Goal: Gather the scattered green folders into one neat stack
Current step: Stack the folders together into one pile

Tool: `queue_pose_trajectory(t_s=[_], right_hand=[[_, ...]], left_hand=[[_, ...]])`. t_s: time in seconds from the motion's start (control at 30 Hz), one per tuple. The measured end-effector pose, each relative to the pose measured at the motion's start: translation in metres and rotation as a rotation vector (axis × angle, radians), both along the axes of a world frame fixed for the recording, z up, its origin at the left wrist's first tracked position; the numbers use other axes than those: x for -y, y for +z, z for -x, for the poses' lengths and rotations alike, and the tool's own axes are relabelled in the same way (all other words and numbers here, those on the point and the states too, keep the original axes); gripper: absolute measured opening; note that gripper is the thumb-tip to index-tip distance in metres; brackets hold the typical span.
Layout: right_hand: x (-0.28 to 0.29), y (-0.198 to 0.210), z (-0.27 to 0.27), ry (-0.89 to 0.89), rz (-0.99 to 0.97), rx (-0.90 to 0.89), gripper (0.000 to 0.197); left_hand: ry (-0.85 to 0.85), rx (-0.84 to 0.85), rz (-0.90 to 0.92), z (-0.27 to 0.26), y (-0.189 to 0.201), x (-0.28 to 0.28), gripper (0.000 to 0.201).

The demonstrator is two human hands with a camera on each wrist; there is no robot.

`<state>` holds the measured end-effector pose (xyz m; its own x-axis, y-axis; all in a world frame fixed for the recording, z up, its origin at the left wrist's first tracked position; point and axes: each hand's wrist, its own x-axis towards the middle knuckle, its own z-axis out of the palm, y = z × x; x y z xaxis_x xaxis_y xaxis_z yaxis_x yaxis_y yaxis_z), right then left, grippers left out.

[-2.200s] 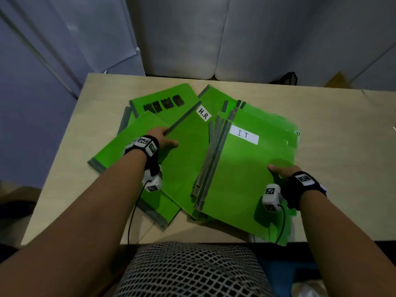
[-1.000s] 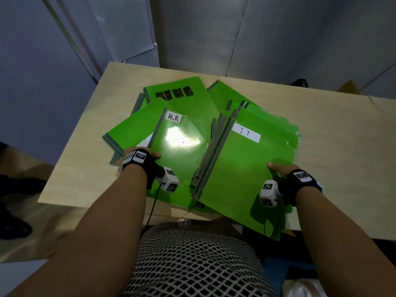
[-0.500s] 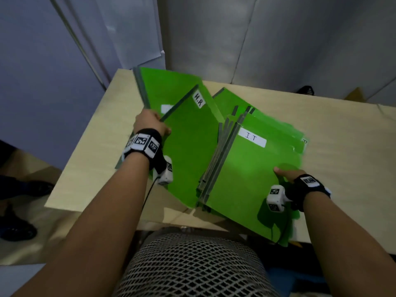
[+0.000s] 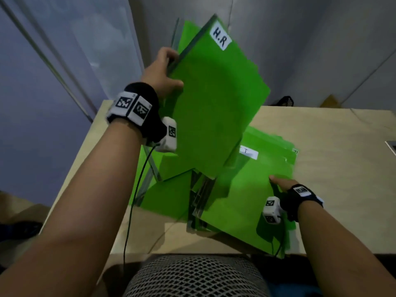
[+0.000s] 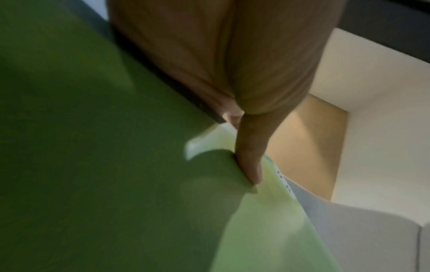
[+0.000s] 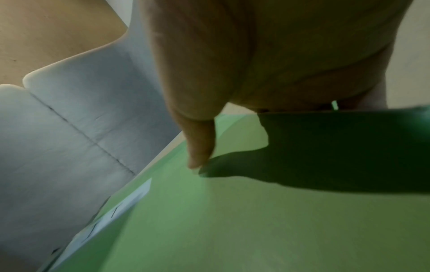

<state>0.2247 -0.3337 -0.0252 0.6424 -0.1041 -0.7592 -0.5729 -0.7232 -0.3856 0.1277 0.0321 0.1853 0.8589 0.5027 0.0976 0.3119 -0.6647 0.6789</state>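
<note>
Two green folders at least are raised off the tabletop (image 4: 334,133) in the left hand (image 4: 162,73), the front one, the H.R folder (image 4: 214,99), tilted steeply with its white label at the top. That hand pinches their spine edge, thumb on the front cover and fingers wrapped behind. Below, the stack of green folders (image 4: 242,202) lies on the tabletop near its front edge, fanned unevenly, its top folder bearing a white label partly hidden by the raised ones. The right hand (image 4: 285,185) grips the stack's right edge, thumb pressed flat on the top cover; its fingers are hidden below. More green folders (image 4: 169,196) lie loose on the tabletop left of the stack, partly under it.
</note>
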Motion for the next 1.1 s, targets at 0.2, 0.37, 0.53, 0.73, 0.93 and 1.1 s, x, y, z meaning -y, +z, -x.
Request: queue_pose_trajectory(t_s=[0.2, 0.37, 0.53, 0.73, 0.93, 1.1], right_hand=[[0.016, 0.004, 0.009, -0.325, -0.251, -0.101, 0.114], [0.009, 0.014, 0.014, -0.208, -0.253, -0.117, 0.13], [0.016, -0.027, -0.003, -0.137, -0.086, -0.039, 0.121], [0.004, -0.014, 0.001, -0.07, 0.022, -0.042, 0.102], [0.0, 0.001, -0.007, -0.095, 0.036, -0.123, 0.094], [0.002, 0.001, -0.013, -0.07, 0.075, -0.155, 0.097]], left_hand=[[0.007, -0.462, 0.21, -0.009, -0.126, 0.07, 0.086], [-0.065, -0.688, 0.127, 0.001, -0.203, 0.121, 0.065], [-0.305, -0.706, 0.021, -0.005, -0.205, 0.124, 0.06], [0.452, -0.65, 0.045, 0.029, -0.208, 0.039, 0.069], [0.58, -0.733, 0.518, 0.064, -0.221, -0.011, 0.059], [0.503, -0.738, 0.584, 0.058, -0.207, -0.015, 0.065]])
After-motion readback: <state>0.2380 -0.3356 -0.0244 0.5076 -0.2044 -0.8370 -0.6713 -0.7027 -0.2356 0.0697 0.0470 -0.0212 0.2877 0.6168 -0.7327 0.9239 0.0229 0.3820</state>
